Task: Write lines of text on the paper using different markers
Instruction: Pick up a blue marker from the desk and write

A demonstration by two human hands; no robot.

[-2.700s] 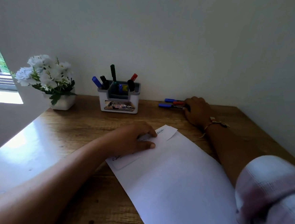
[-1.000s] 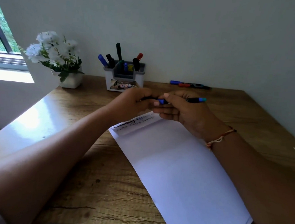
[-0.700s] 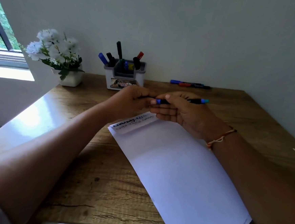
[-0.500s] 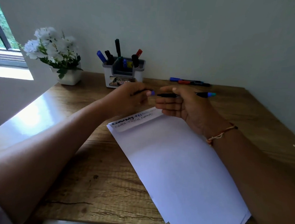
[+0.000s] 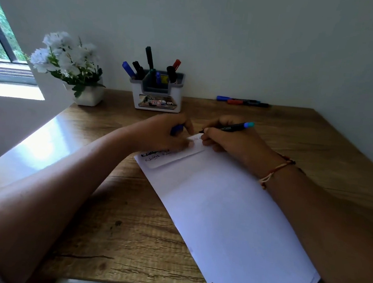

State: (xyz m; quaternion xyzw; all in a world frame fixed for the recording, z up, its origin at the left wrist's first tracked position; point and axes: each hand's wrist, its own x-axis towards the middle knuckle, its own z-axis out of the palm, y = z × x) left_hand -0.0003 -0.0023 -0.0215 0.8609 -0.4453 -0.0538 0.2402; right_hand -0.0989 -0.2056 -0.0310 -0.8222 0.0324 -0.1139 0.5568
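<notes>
Paper (image 5: 231, 212), smooth white sheets, lies slanted on a grained wooden desk (image 5: 129, 237) set against a plain pale wall, a window at far left. Right hand (image 5: 230, 140) grips a black marker (image 5: 229, 128), tip at the paper's top edge. Left hand (image 5: 166, 135) presses the paper, fingers curled around a blue cap (image 5: 177, 129). 2 markers (image 5: 242, 101) lie near the wall beside a boxy white holder (image 5: 158, 94).

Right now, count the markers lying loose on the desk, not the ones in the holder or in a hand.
2. A blue marker and a red marker lie side by side at the desk's back edge by the wall. The hands or paper may hide others.
</notes>
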